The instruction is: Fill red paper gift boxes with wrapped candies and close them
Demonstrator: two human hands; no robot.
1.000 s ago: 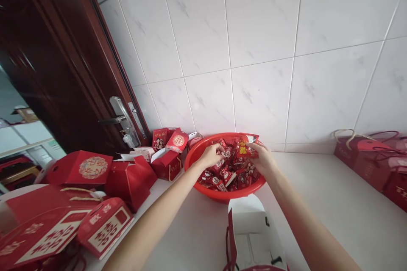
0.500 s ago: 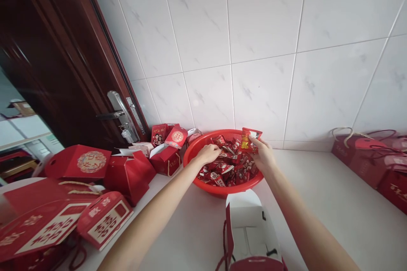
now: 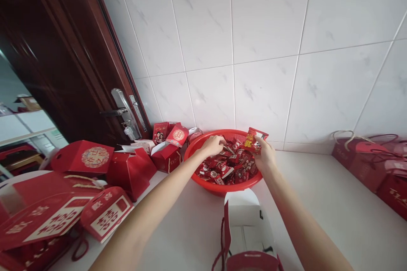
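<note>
A red plastic basket [image 3: 208,186] holds many small red wrapped candies [image 3: 222,167]. My left hand [image 3: 214,145] is over the back left of the basket with its fingers curled down and together at the candies; whatever lies between the fingertips is hidden. At the basket's right rim, my right hand [image 3: 266,156] grips a red snack packet [image 3: 253,139] with yellow print, held upright between thumb and fingers. In front of the basket stands an open gift box [image 3: 246,216], white inside and dark red outside, with a cord at its left side.
Red gift boxes [image 3: 84,159] crowd the left side of the white table [image 3: 181,220], some with flaps up. More red boxes with cord handles [image 3: 365,165] stand at the right. Behind are a tiled wall [image 3: 210,93] and a dark wooden door [image 3: 76,59].
My left hand has moved slightly up and to the right over the candies. My right hand still holds the packet, a little further right. The view has shifted slightly.
</note>
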